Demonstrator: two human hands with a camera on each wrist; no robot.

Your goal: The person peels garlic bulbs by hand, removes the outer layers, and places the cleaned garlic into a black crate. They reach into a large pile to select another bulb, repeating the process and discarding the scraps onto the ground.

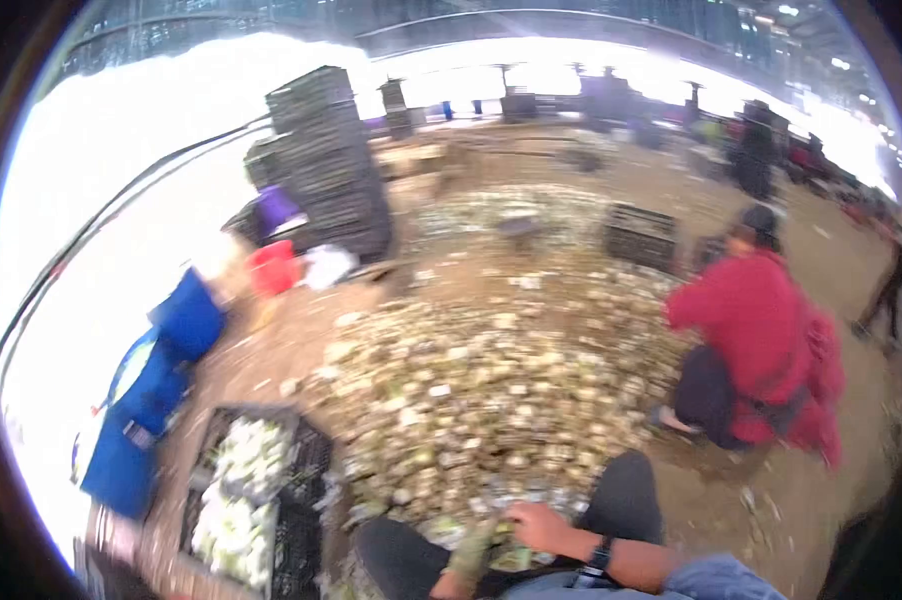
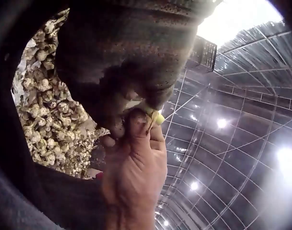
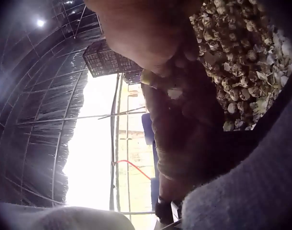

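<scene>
My gloved left hand (image 1: pixel 468 553) and bare right hand (image 1: pixel 541 527) meet low between my knees. In the left wrist view, a small yellow-green vegetable piece (image 2: pixel 159 118) shows where the bare right hand (image 2: pixel 136 167) pinches it with thumb and fingers against the dark, soiled glove of the left hand (image 2: pixel 131 52). From the right wrist view, the right hand (image 3: pixel 141 33) lies over the curled glove (image 3: pixel 184 120), with a bit of the yellow-green piece (image 3: pixel 147 76) between them. Most of the piece is hidden by fingers and shadow.
A wide heap of pale bulbs (image 1: pixel 471 400) spreads ahead of my knees. Black crates (image 1: pixel 309 500) with white trimmed pieces (image 1: pixel 233 525) stand at left, near blue containers (image 1: pixel 121 460). A person in red (image 1: pixel 746 330) crouches at right. Stacked crates (image 1: pixel 326 165) rise behind.
</scene>
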